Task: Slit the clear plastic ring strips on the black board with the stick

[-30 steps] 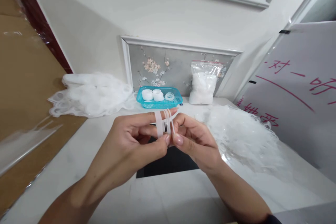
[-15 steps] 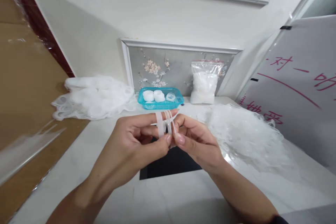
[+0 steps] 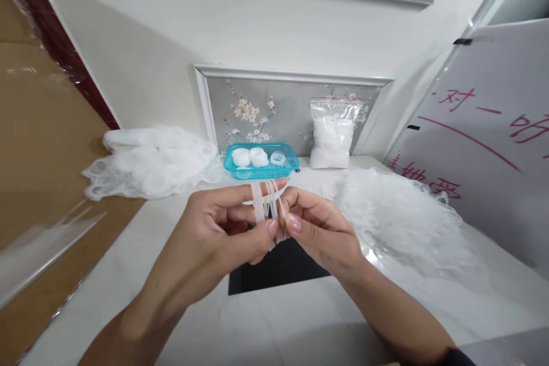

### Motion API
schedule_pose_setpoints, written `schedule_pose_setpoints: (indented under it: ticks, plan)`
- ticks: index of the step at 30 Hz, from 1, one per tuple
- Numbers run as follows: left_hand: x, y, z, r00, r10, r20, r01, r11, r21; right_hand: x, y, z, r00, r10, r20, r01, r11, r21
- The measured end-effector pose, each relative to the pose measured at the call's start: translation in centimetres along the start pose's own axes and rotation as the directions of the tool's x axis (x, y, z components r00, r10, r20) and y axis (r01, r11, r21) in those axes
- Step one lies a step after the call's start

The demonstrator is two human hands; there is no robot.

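Several thin white rings (image 3: 258, 203), one wider than the others, hang over the index finger of my left hand (image 3: 214, 231). The left thumb presses against them from the near side. My right hand (image 3: 326, 229) pinches the rightmost narrow ring between thumb and forefinger, close to the left fingertips. Below both hands lies a black rectangle (image 3: 278, 274) on the white marbled tabletop (image 3: 266, 326). Just beyond the hands, a blue tray (image 3: 261, 172) holds small white ring stacks (image 3: 258, 156). The far fingers of both hands are partly hidden.
A heap of white rings (image 3: 158, 163) lies at the left, and a looser translucent heap (image 3: 403, 223) at the right. Against the wall stands a zip bag (image 3: 332, 140) of white material. A whiteboard (image 3: 493, 126) with red writing leans at the right.
The left thumb has shifted slightly left and down, and the lower ends of the rings show more. The right hand keeps its pinch. The view has moved a little.
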State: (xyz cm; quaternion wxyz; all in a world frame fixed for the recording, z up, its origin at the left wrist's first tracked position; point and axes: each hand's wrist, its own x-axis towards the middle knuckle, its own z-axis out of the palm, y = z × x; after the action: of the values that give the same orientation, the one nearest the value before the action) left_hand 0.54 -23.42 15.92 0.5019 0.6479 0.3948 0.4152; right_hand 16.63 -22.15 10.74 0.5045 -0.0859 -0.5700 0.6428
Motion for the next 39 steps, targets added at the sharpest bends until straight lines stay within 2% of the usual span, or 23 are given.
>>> schedule_pose_setpoints:
  ticks: [3,7,10,18,22,30,39]
  plan:
    - [0.1,-0.06,-0.16,1.0,-0.007,0.011,0.007,1.0,-0.014,0.03,-0.04,0.0,1.0,0.012,-0.011,-0.012,1.0,-0.022]
    - [0.38,-0.19,-0.64,0.995,-0.008,0.097,0.009,1.0,-0.01,0.07,0.02,-0.14,1.0,0.024,0.012,-0.024,1.0,-0.004]
    - [0.49,-0.24,-0.85,0.993,0.005,0.119,-0.004,1.0,-0.008,0.11,0.13,-0.21,1.0,0.024,-0.013,-0.025,1.0,-0.009]
    - [0.46,-0.21,-0.54,0.996,0.01,0.086,-0.007,1.0,-0.029,0.04,0.37,-0.32,0.999,0.034,-0.034,-0.035,0.999,-0.015]
    - [0.35,-0.13,-0.23,1.0,0.014,0.023,-0.013,0.999,-0.044,0.05,0.45,-0.45,0.998,0.037,-0.055,-0.04,0.998,-0.045]
    - [0.33,0.0,-0.13,0.999,0.006,0.031,-0.004,0.999,-0.05,0.12,0.35,-0.39,0.998,-0.01,0.058,0.006,0.997,0.075]
    - [0.4,-0.23,-0.14,0.999,0.032,0.035,-0.03,0.997,-0.068,0.1,0.46,-0.35,0.999,-0.015,0.033,0.013,0.999,0.039]
